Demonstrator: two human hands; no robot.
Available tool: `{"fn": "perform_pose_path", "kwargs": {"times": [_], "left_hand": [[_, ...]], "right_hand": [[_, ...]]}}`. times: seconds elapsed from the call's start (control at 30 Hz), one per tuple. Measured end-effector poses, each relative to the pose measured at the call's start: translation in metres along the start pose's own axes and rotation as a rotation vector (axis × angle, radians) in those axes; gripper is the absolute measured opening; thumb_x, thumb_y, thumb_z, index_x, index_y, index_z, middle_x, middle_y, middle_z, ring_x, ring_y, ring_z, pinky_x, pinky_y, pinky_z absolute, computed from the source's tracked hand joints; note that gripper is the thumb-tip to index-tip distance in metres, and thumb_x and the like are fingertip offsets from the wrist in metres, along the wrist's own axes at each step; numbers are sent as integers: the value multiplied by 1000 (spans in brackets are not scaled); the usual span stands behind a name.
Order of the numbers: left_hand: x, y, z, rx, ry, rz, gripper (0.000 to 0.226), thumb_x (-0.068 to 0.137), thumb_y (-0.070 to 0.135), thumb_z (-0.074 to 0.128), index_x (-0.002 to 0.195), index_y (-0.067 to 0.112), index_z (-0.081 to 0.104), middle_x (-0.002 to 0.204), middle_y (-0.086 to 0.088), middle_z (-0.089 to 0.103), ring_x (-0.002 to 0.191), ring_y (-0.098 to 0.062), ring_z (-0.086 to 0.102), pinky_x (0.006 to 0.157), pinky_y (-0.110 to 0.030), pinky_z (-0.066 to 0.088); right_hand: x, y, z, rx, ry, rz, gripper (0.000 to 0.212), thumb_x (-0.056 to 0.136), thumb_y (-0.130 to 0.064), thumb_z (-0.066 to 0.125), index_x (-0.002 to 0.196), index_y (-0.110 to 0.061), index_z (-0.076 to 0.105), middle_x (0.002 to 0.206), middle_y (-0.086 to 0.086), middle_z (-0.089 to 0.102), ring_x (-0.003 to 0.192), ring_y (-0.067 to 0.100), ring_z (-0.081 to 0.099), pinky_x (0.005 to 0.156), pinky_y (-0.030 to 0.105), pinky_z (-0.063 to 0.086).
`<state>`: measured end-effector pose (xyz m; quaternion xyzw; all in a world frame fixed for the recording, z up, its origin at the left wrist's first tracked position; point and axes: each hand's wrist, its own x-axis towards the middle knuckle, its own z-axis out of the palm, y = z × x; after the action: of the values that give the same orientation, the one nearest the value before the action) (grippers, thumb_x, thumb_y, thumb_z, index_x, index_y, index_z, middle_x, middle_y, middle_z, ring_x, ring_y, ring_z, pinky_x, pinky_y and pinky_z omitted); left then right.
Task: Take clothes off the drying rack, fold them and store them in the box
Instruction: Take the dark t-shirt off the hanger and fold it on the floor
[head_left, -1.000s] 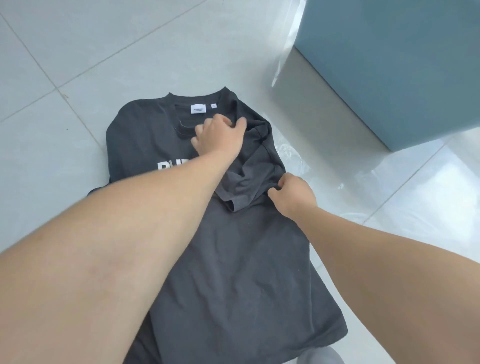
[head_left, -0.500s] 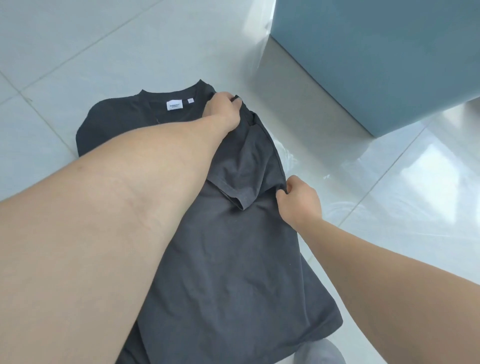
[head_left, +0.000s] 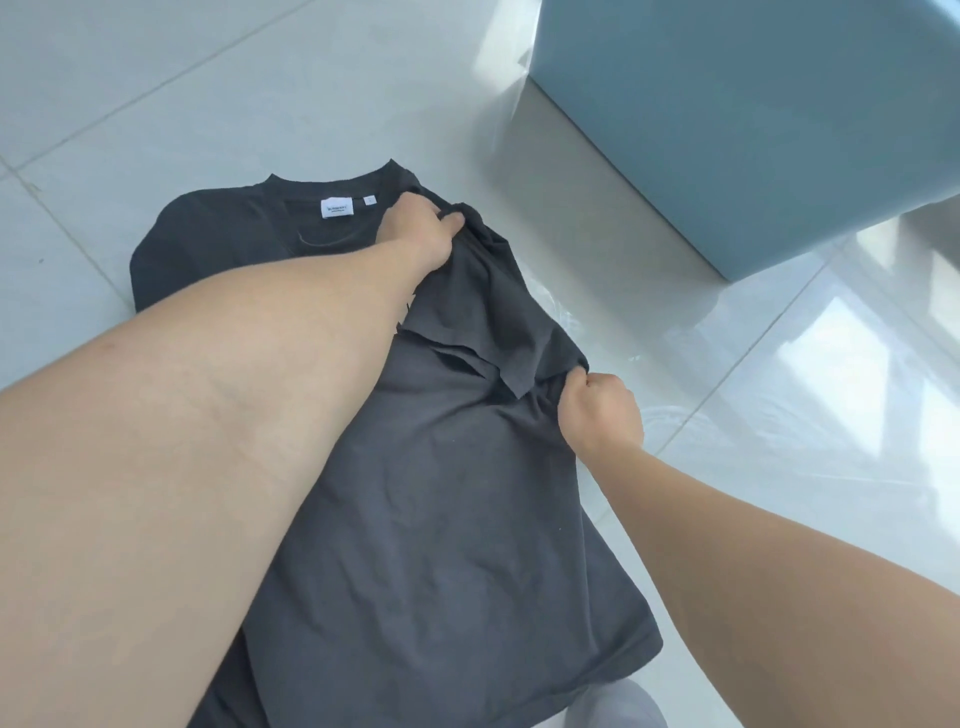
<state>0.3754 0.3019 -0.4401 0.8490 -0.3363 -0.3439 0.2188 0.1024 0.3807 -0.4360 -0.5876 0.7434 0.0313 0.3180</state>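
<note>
Dark grey T-shirt (head_left: 441, 509) spread flat on pale tiled floor (head_left: 156, 104), collar away from the camera, white neck label (head_left: 336, 208) exposed. Left hand (head_left: 420, 235) closed on the shoulder fabric beside the collar, shifted outward from its position a second ago. Right hand (head_left: 601, 414) clenched on the side edge below the folded-in sleeve (head_left: 488, 322), slightly nearer the camera than before. Blue box (head_left: 753, 119) well apart, upper right.
</note>
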Motion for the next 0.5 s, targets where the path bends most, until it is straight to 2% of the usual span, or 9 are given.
{"fn": "perform_pose_path", "kwargs": {"times": [0.07,0.1,0.13,0.17,0.2,0.27,0.4,0.43,0.5], "left_hand": [[-7,5,3,-4,-45,-10,57,101,50,56,59,19,36,58,-1,42,70,-28,47,57,-35,30],[-10,7,6,-22,-78,-19,57,100,55,55,60,18,42,59,-5,44,70,-27,46,56,-35,29],[-11,8,9,-52,-107,-28,55,96,61,56,67,14,55,66,-10,52,72,-27,48,58,-35,32],[-13,8,10,-68,-140,-49,58,91,67,57,86,10,66,80,-14,62,77,-26,53,63,-35,38],[-17,9,9,-56,-176,-63,63,86,71,59,102,10,68,93,-13,67,86,-26,58,71,-35,43],[-25,10,5,73,-259,-38,60,81,68,65,106,14,60,104,-3,63,98,-27,60,81,-35,47],[-43,7,-5,397,-387,17,48,89,52,73,98,5,62,101,-10,62,90,-30,60,74,-34,46],[-42,4,-9,372,-376,29,49,90,50,73,99,2,63,103,-12,64,91,-30,62,73,-34,48],[-38,2,-15,173,-341,34,52,91,48,73,115,3,64,116,-11,66,105,-29,64,80,-35,50]], "right_hand": [[1,3,-2,-75,-14,-5,37,104,-30,34,79,-12,54,83,4,60,82,34,59,71,37,42],[1,2,-2,-82,-15,-26,27,102,-27,37,88,-12,54,89,4,59,85,34,58,72,37,42],[0,0,-2,-70,-19,-61,15,99,-23,40,98,-13,51,95,4,56,86,33,57,72,38,42],[-1,-1,-1,-61,-36,-109,10,97,-21,43,104,-16,47,99,3,53,87,32,56,71,38,41],[-1,-3,0,-67,-59,-164,11,96,-20,46,106,-17,45,100,3,51,85,31,55,69,37,41],[-1,-4,1,-76,-74,-216,8,94,-20,51,99,-15,46,95,4,54,81,29,54,64,37,39],[1,-5,0,84,-80,-88,14,94,-24,56,98,-14,47,87,2,58,75,27,55,60,35,42],[2,-6,0,84,-109,-73,16,93,-26,58,98,-14,48,86,1,58,74,26,56,58,34,40],[4,-9,-1,19,-150,-106,15,93,-25,57,86,-14,48,79,1,56,71,26,54,54,32,35]]}}
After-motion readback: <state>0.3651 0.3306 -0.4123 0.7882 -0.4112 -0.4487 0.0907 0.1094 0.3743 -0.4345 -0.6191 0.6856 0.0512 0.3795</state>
